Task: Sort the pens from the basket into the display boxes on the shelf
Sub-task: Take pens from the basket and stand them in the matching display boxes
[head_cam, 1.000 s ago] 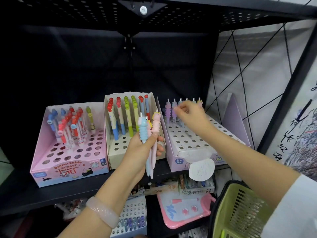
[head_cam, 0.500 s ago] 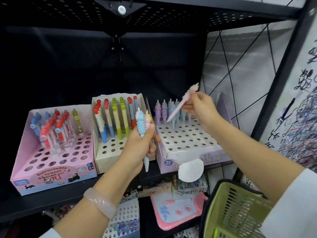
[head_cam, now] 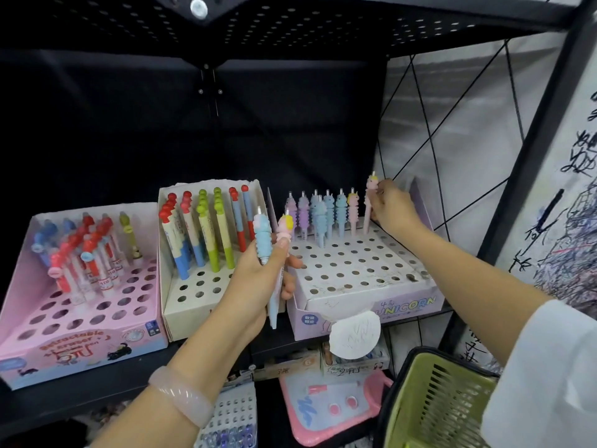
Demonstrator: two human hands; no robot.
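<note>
1. The right hand (head_cam: pixel 392 206) pinches a pink unicorn pen (head_cam: pixel 371 202) upright at the right end of the back row of the lilac unicorn box (head_cam: pixel 371 305).
2. The left hand (head_cam: pixel 258 286) grips two pens, a blue pen (head_cam: pixel 263 236) and a pink-topped pen (head_cam: pixel 285 228), held upright in front of the cream box (head_cam: pixel 193 305).
3. A pink box (head_cam: pixel 80 341) of pens stands at the left of the black shelf (head_cam: pixel 97 389).
4. A green basket (head_cam: pixel 436 405) hangs at the lower right, below the right forearm.
</note>
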